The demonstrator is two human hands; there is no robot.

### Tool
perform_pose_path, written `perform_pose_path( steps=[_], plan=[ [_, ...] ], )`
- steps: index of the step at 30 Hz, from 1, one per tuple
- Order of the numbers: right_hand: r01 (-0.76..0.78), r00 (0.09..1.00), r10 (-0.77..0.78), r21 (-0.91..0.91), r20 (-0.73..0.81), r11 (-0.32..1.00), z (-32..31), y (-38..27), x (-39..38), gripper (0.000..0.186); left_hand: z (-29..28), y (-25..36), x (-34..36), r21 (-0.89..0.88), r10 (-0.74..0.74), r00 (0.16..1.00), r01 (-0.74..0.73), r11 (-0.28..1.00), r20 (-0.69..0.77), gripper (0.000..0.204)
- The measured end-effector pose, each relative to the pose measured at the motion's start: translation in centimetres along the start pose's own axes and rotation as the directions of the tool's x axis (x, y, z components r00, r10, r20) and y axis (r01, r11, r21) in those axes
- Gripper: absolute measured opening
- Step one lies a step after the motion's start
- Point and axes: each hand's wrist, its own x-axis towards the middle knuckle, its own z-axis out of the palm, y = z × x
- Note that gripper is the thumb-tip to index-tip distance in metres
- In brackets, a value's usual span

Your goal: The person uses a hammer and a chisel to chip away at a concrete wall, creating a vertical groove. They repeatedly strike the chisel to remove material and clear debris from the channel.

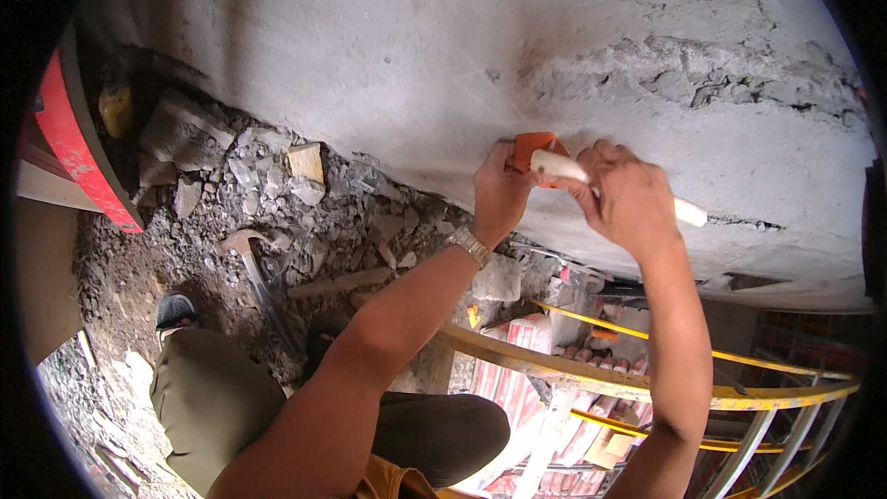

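Both my hands are together in front of the grey plastered wall (370, 46). My left hand (502, 192), with a watch on its wrist, is closed on the side of a small orange box (536, 146), which looks like plastic. A white tube (554, 164), like a piece of conduit, has one end at the face of that box. My right hand (630, 189) wraps round the tube's middle, and the other end sticks out to the right beyond my fingers. Whether the tube sits inside the box or only lies against it, I cannot tell.
Rubble (351, 222) lies along the wall's foot, with a claw hammer (254, 268) on it. A yellow-railed ladder (591, 374) stretches across the lower right above stacked red-and-white packages (513, 360). At the left stands a red-edged curved object (78, 143). A rough crack (711, 83) crosses the wall.
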Motion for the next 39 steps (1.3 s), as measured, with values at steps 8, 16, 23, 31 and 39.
perform_pose_path(
  steps=[8,16,23,31,39],
  plan=[
    [0.084,0.995,-0.080,0.074,-0.055,0.994,3.3,-1.0,2.2,0.029,0.1,-1.2,-0.1,-0.063,0.091,0.996,-0.090,0.994,0.007,0.024],
    [0.079,0.994,-0.076,0.046,-0.074,0.996,2.1,0.1,2.2,0.028,0.4,-0.9,0.5,-0.153,0.031,0.999,-0.027,0.988,0.024,0.025],
    [-0.282,0.920,0.358,0.365,-0.161,0.888,2.4,1.2,-5.0,0.036,0.1,-1.2,0.4,-0.121,-0.004,0.998,0.012,0.993,0.069,0.031],
    [0.434,0.300,0.811,0.685,0.503,-0.585,18.2,-8.5,-7.9,0.031,-0.1,2.5,0.8,0.342,0.010,0.993,-0.050,0.938,0.118,0.045],
    [0.684,0.208,0.883,0.583,0.420,-0.438,19.2,-9.6,3.3,0.039,-0.1,2.4,1.4,0.504,0.054,0.990,-0.115,0.856,0.134,0.046]
  ],
)
